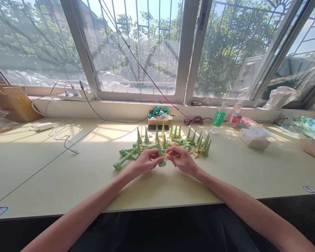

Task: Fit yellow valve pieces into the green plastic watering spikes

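My left hand (146,161) is closed around a green plastic watering spike (160,150), its tip pointing up and its wide base at the bottom. My right hand (183,160) pinches a small yellow valve (166,156) against the side of that spike near the base. Whether the valve sits in the spike is hidden by my fingers. Behind both hands stand several green spikes with yellow valves, such as the spike (206,148) at the right of the group. Several green pieces lie flat at the left, among them a long tube with a ribbed cap (118,165).
A phone (157,128) lies before a small box (157,122) holding green ties. A green-labelled bottle (219,118) and a tissue pack (254,137) stand at right. Another person's hand (313,148) rests at the right edge. A white cable (68,144) lies left.
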Motion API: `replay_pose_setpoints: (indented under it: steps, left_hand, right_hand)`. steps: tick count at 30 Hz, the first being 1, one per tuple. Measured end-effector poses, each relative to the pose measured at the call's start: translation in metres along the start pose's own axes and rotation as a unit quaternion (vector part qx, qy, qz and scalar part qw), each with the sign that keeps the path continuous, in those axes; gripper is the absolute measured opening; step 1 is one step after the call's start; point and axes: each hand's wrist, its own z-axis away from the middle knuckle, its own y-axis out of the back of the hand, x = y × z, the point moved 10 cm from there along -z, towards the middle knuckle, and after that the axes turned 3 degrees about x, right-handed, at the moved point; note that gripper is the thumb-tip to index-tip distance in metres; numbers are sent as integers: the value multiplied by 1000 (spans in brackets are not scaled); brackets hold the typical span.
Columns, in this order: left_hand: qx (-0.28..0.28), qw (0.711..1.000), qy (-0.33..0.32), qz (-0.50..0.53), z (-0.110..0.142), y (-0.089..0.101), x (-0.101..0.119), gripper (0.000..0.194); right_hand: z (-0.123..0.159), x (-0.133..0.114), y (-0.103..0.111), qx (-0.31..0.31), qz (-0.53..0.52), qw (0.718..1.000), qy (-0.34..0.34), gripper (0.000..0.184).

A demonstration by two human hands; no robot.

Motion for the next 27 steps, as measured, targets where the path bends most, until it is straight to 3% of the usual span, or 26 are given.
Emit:
replay_pose_setpoints:
  steps: [8,12,16,18,21,27]
  left_hand:
    - [29,984,-120,-131,4,-5,14,28]
    - [33,954,-194,-225,13,-13,27,24]
    - [-4,914,-264,-307,23,-26,33,12]
    - [-17,901,-285,-328,26,-29,33,16]
    - [-17,901,-285,-328,25,-29,34,18]
    - [43,944,-211,-248,12,-11,30,23]
  right_hand:
    - [0,7,-3,3,-43,997,-59,26]
    - [2,19,-7,-15,-76,988,-132,28]
    - [6,30,-13,-52,-75,977,-192,29]
    - [8,32,-14,-63,-76,973,-210,30]
    - [9,34,-14,-68,-74,969,-224,29]
    - [4,33,-12,-51,-51,980,-183,31]
